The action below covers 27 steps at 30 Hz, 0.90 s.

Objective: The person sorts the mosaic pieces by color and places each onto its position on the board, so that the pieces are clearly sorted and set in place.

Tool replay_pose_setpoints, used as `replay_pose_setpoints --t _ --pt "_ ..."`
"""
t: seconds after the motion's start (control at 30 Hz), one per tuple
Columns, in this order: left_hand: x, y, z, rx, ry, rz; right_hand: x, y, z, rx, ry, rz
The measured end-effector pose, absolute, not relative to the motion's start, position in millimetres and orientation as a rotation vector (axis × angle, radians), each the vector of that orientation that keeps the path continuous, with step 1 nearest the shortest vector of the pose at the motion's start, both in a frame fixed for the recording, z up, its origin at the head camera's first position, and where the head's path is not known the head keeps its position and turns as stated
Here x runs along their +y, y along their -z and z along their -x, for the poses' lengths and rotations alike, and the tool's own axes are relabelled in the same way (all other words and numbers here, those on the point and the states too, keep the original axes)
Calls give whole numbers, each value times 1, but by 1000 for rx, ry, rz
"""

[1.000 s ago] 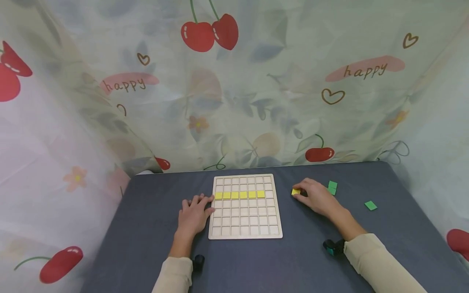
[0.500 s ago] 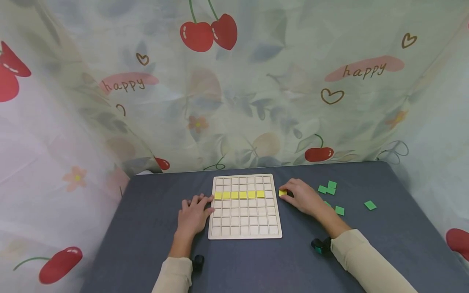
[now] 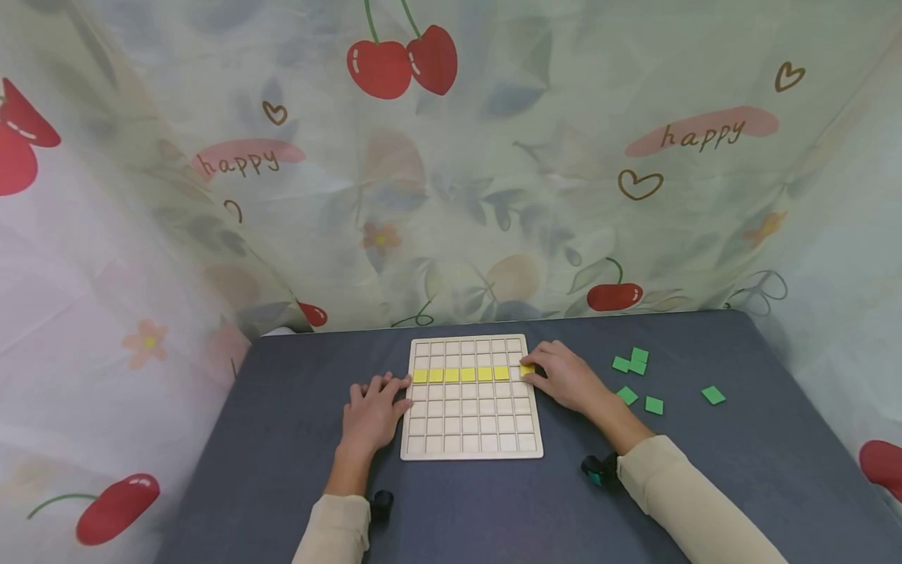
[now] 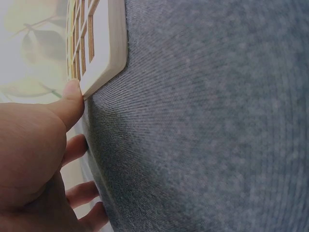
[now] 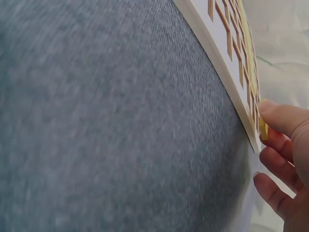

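So a big pale curtain (image 3: 458, 157) is hanging all along the back and folding round both sides, and it's showing off red cherries, faded leaves, orange flowers, little brown hearts and "happy" on pink smudges. Below that, a dark blue-grey desk (image 3: 282, 470) is filling the lower part of the head view, and up close in the wrist views its surface is showing a fine ribbed weave.

Two cream sleeves (image 3: 698, 501) are coming in from the near side. A pale grid board (image 3: 470, 426) is lying flat near the desk's far edge. The left hand (image 3: 372, 411) is resting against the board's left edge, thumb touching it, fingers spreading apart. The right hand (image 3: 567, 377) is pinching a yellow tile (image 3: 526, 370) between thumb and finger at the board's right edge, level with the row; I can't tell if it's touching the wood. Small dark gadgets (image 3: 381, 507) are sitting at both wrists.

Smallest stuff: six yellow tiles (image 3: 468, 376) are lining up in the third row from the back, and six green tiles (image 3: 654, 406) are lying scattered on the desk, over to the right.
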<state>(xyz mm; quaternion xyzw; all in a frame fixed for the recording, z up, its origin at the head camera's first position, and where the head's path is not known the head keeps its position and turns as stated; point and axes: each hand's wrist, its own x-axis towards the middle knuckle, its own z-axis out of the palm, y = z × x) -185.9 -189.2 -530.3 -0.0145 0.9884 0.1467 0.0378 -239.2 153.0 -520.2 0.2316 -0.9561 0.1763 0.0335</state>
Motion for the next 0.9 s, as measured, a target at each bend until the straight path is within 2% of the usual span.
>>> replay_pose_setpoints --t 0.47,0.9 --pt "-189 531 187 3027 -444 47 141 525 245 -2910 -540 -791" --pt "-191 535 187 3041 -459 40 142 531 245 -2886 -588 -740"
